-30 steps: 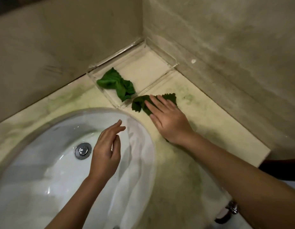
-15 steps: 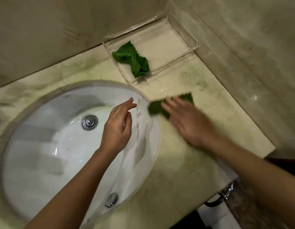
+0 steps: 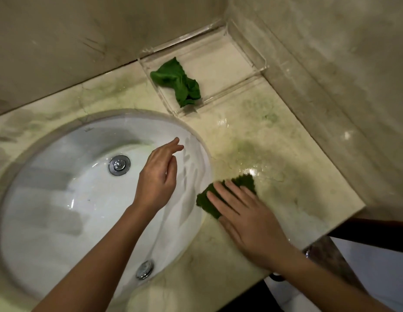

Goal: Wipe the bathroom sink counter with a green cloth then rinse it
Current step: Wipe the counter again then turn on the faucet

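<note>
The green cloth (image 3: 226,194) is pressed flat on the counter (image 3: 286,154) beside the sink (image 3: 60,199) by the right hand (image 3: 248,219), fingers straight; the left hand (image 3: 159,174) is held relaxed, empty. Cloth could bunch, leaving streaks unwiped.

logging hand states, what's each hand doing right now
Left hand: open, holds nothing, over the sink.
Right hand: open, flat, pressing the green cloth on the counter.

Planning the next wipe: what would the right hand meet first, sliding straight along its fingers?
Likely the sink rim, just past the green cloth under the right hand.
</note>
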{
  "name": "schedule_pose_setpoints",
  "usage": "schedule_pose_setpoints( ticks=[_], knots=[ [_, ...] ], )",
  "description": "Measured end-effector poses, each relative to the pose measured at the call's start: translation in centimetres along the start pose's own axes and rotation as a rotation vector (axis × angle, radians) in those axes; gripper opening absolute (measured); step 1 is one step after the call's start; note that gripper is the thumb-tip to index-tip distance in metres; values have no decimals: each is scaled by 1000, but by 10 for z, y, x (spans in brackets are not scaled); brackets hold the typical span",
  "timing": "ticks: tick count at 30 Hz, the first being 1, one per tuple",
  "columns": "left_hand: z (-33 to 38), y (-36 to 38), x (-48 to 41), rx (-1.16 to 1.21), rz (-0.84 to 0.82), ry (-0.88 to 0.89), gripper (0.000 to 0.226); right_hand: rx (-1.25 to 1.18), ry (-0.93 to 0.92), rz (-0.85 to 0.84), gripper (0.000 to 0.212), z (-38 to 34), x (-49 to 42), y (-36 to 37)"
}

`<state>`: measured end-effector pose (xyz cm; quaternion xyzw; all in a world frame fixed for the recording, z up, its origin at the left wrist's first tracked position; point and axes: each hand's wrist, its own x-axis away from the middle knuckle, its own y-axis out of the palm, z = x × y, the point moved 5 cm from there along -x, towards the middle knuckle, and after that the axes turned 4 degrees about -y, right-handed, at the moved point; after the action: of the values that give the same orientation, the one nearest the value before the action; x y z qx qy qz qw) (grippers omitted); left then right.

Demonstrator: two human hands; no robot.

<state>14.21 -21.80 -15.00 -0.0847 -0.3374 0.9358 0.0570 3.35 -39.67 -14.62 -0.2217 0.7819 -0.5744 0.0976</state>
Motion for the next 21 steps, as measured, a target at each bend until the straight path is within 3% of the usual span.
schedule_pose_setpoints(
  ticks=[2,6,9,14,17,21],
  knots=[
    [-2,4,-1,-24,-16,-2,42,37,-6,12,47,26,-31,-14],
    [-1,6,-4,-20,-7,-18,39,85,201,108,49,89,-105,-43],
    [0,7,-4,-15,-18,-12,39,119,195,131,49,82,-104,-36],
    [0,6,3,-59,-39,-4,38,-25,124,44,56,27,-31,-15],
    [-5,2,8,-81,-41,-15,40,-162,86,-27,61,34,-33,-26],
    [-14,-7,8,-69,-22,-45,41,-365,-57,-248,73,53,-25,-45]
  ],
)
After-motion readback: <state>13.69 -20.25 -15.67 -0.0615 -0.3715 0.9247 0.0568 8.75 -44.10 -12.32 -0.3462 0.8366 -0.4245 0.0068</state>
